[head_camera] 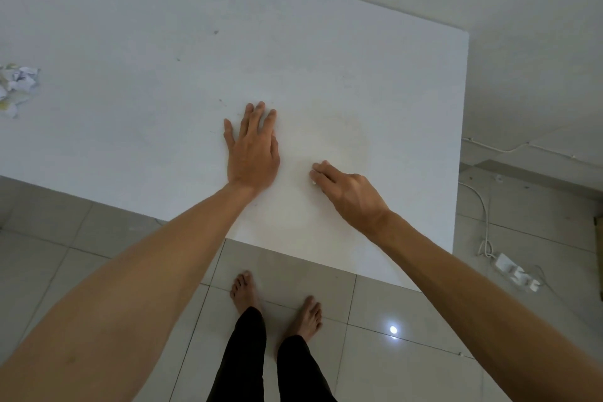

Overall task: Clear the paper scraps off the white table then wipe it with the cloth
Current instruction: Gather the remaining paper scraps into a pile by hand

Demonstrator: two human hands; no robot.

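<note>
The white desk point(163, 42) fills most of the view from above, its near corner jutting toward the person, its top marked with a few small dark specks and a faint yellowish stain just beyond the hands; under it runs a pale tiled floor point(375, 303) with a bright spot of reflected light, and a plain wall rises behind the far edge; both bare forearms reach in from the bottom, over black trousers and two bare feet point(277, 300) planted on the tiles; the left hand point(253, 153) lies palm down, flat on the desk, fingers straight and close together, thumb angled out to the left; the right hand point(342, 188) sits just beside it, apart from it, knuckles raised, fingers curled down so the tips meet the surface; whether they pinch anything I cannot tell, nothing shows between them; the paper scraps point(16, 88) sit in a crumpled white pile at the far left edge of the view, on the desk, well apart from both hands; on the floor to the right, a white power strip point(514, 272) lies with its white cable point(483, 215) looping back toward the wall.
</note>
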